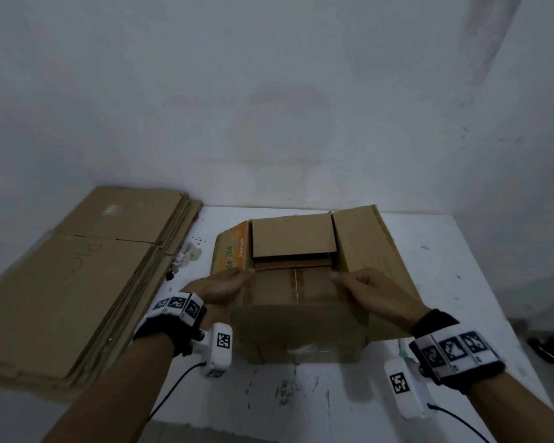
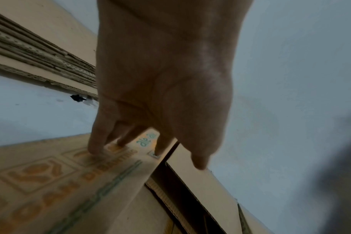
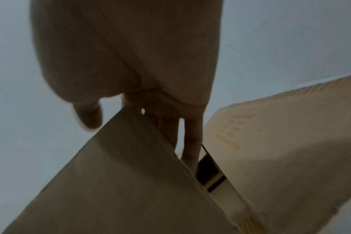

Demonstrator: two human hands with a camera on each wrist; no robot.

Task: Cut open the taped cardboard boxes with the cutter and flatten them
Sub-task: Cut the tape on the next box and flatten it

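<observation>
The white bench [image 1: 301,394] fills the lower half of the head view, with a stack of flattened cardboard [image 1: 77,266] lying along its left side. At the centre sits my cardboard box [image 1: 301,321], its flaps open and orange print on the left flap. My left hand [image 1: 219,287] grasps the near flap's left corner, fingers [image 2: 96,142] curled onto the printed face. My right hand [image 1: 370,289] grips the same flap's right corner, fingers [image 3: 192,139] behind the board and thumb in front. No cutter shows.
</observation>
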